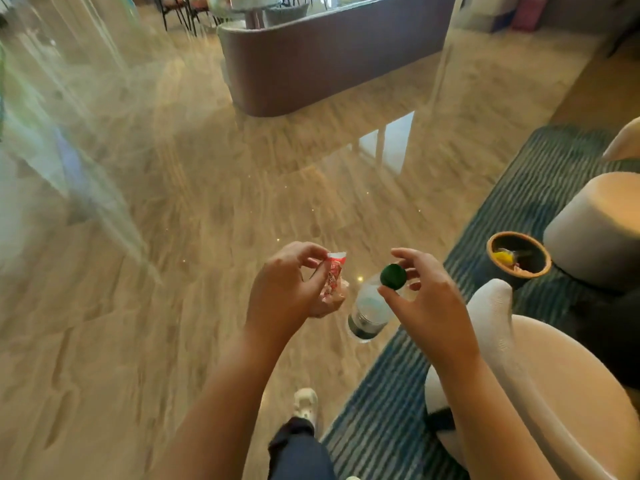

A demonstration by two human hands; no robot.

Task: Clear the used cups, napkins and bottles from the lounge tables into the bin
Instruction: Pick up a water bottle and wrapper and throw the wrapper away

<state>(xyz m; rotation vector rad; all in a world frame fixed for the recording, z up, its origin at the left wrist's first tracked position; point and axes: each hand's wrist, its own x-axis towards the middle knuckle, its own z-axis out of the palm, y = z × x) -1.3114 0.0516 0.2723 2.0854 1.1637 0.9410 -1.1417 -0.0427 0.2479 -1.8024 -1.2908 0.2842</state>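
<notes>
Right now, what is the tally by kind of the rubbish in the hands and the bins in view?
plastic bottle with a green cap: 1, pinched at the cap by the right hand
red and white wrapper: 1, held in the left hand
bin: 1, on the striped rug, with scraps inside
Total: 3

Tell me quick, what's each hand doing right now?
Left hand: closed around a crumpled red-and-white wrapper.
Right hand: fingertips pinching the clear bottle by its green cap.
</notes>
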